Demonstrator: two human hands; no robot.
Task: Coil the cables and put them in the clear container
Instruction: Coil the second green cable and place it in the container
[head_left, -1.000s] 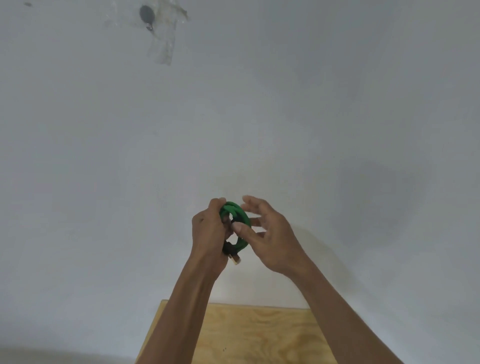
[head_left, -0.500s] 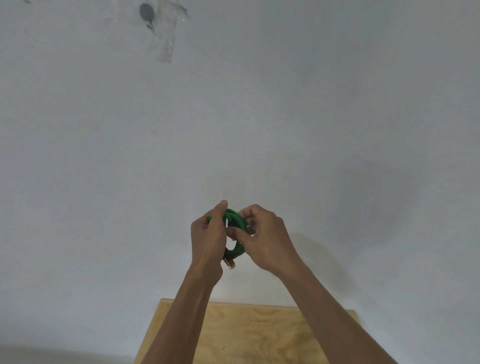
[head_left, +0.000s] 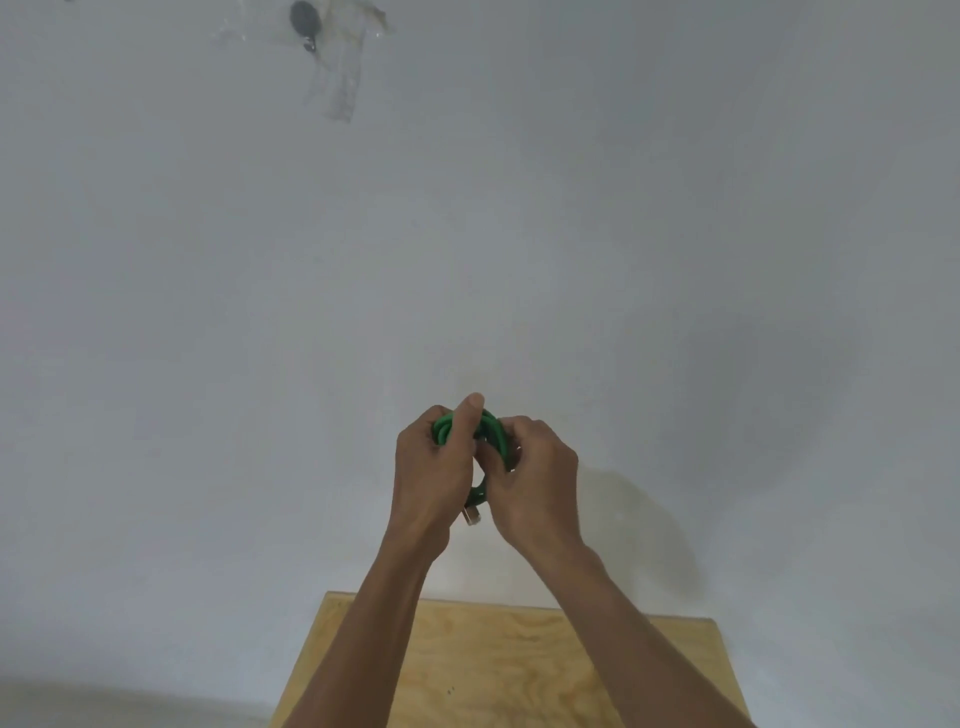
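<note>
A green cable (head_left: 492, 428) is wound into a small tight coil and held up in front of a white wall. My left hand (head_left: 434, 470) grips the coil's left side, thumb pressed over the top loops. My right hand (head_left: 535, 483) is closed on the coil's right side. A metal plug end (head_left: 471, 516) sticks out below, between the two hands. Most of the coil is hidden by my fingers. The clear container is not in view.
A light plywood tabletop (head_left: 498, 670) shows at the bottom, under my forearms. The white wall fills the rest, with a dark knob (head_left: 303, 21) and clear tape (head_left: 340, 85) at the top left.
My right hand went from open fingers beside the coil to closed on it. Both hands pressed closer together, and my left thumb came up over the top loops.
</note>
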